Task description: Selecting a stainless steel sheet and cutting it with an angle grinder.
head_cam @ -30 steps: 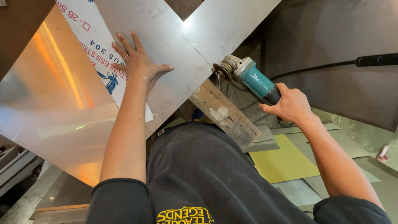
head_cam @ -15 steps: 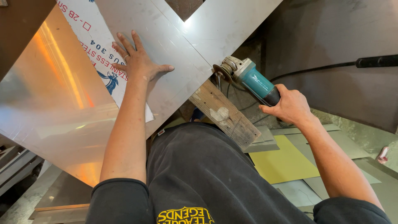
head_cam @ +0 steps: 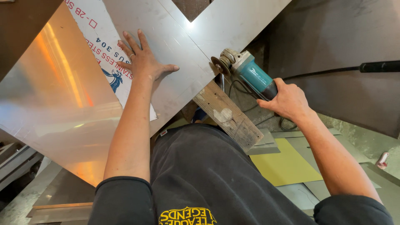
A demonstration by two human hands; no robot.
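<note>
Left hand is flat with fingers spread, pressing down on the stainless steel sheet. Right hand is wrapped tight around the teal angle grinder, whose disc sits right at the sheet's edge, between both hands. A worn wooden plank lies just below the grinder.

The left hand lies flat, fingers spread toward eleven o'clock, on a steel sheet. At three o'clock of it, the right hand grips a teal angle grinder, its disc at the sheet's edge above a wooden plank.
</note>
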